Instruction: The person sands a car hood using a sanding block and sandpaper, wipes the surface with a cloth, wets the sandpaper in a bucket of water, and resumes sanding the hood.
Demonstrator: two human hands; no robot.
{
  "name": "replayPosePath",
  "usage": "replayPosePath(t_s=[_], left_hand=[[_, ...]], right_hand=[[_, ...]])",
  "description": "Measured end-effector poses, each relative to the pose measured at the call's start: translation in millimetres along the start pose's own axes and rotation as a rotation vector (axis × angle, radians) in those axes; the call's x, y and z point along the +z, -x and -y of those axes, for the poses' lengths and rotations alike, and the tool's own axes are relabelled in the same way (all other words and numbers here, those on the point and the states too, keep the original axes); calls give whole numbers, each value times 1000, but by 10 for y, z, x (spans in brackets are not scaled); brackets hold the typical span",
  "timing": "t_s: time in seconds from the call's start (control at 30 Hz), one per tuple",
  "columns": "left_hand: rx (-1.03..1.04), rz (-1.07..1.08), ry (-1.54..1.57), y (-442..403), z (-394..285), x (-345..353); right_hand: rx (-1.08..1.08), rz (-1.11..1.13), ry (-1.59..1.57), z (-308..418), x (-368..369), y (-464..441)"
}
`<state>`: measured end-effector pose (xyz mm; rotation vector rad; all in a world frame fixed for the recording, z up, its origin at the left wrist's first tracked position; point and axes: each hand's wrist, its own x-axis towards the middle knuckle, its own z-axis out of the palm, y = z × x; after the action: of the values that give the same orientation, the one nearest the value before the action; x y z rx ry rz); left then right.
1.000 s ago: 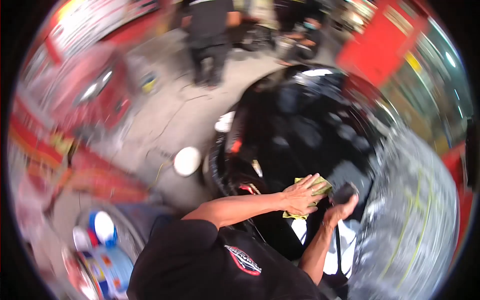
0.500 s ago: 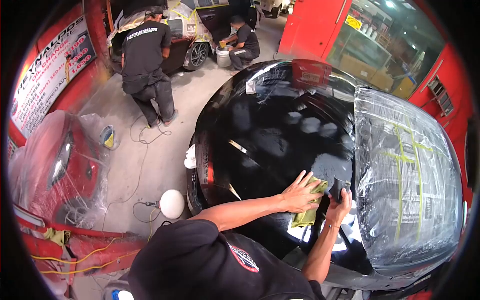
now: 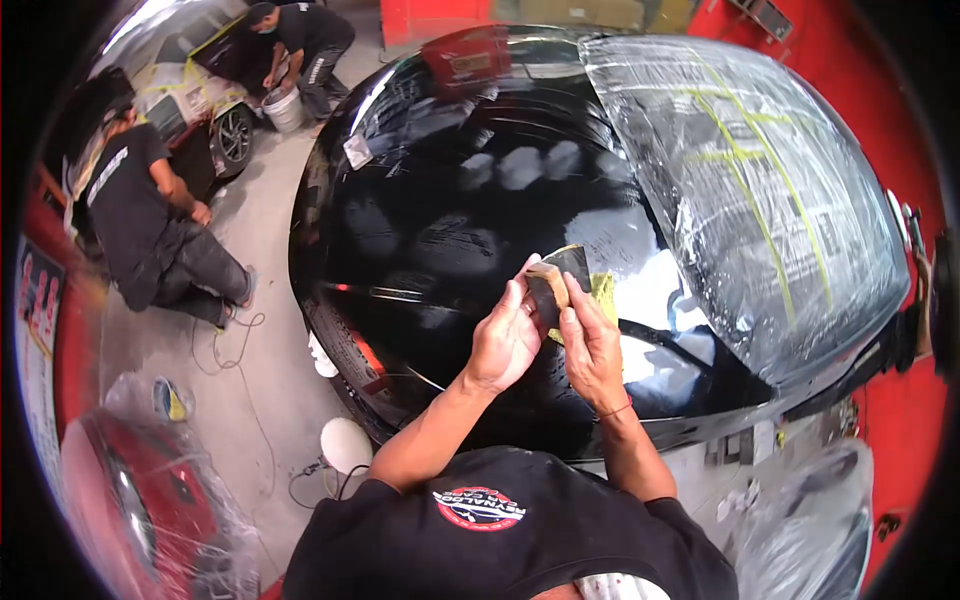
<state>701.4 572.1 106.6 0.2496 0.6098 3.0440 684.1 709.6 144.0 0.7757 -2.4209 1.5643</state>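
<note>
Both hands (image 3: pixel 506 345) hold a block (image 3: pixel 547 292), seemingly clear of the hood's edge (image 3: pixel 303 225)

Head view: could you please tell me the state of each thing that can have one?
Black car panel: glossy, with dull patches.
Masked section: covered with plastic and yellow tape.
Small block: held by left hand and right hand.
Yellow cloth: lying on the panel.
Red car part: wrapped in clear plastic.
Bucket: upright.

Tan-edged dark block (image 3: pixel 547 294), tilted
</note>
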Motion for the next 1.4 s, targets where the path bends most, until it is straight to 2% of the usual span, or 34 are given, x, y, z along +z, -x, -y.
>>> replayPosePath(t_s=[0.07,0.13,0.2,0.27,0.3,0.37,0.4,0.47,0.53,0.6,0.8,0.87,0.93,1.0,1.07,1.13,1.2,1.27,1.33,1.4], left_hand=[[-14,14,47,58,-47,-22],[0,65,105,96,-79,-17],[54,-32,-244,116,-50,-19],[28,-38,-282,106,-55,36],[3,-70,-192,102,-51,21],[-36,-82,-15,115,-30,-51],[-44,-76,-21,112,-36,-43],[-22,-135,-18,127,-43,-13],[-28,-82,10,132,-89,65],[-67,-54,-69,126,-104,47],[-72,18,-319,211,-75,20],[-73,160,-82,298,5,-83],[-203,119,42,353,-35,-9],[-261,-5,-175,419,-2,-153],[-288,4,-99,439,47,-140],[-256,20,-372,461,139,-190],[-144,-25,-538,418,224,-126],[-200,-40,-544,387,225,-70],[-134,-92,-590,376,327,-12],[-249,-80,-565,287,281,17]], right_hand=[[63,-71,10,118,30,-1],[-89,8,109,127,25,-10],[-197,-23,289,147,93,23],[-221,-30,331,89,164,88],[-218,-45,334,67,176,116],[-70,-36,199,37,186,164],[-68,-47,198,31,186,160],[-31,-216,127,18,178,141],[-34,-258,108,-46,196,146],[-68,-245,185,-58,197,140],[-51,-197,124,-106,167,243],[-81,-148,181,-161,150,343],[-39,-93,79,-260,115,528],[-50,-29,35,-232,54,653],[5,-103,39,-92,65,740],[62,-210,34,-145,105,848],[35,-190,39,-157,40,893],[156,-236,-76,-236,25,957],[13,-184,55,-194,-109,955],[9,-183,5,-192,-111,996]])
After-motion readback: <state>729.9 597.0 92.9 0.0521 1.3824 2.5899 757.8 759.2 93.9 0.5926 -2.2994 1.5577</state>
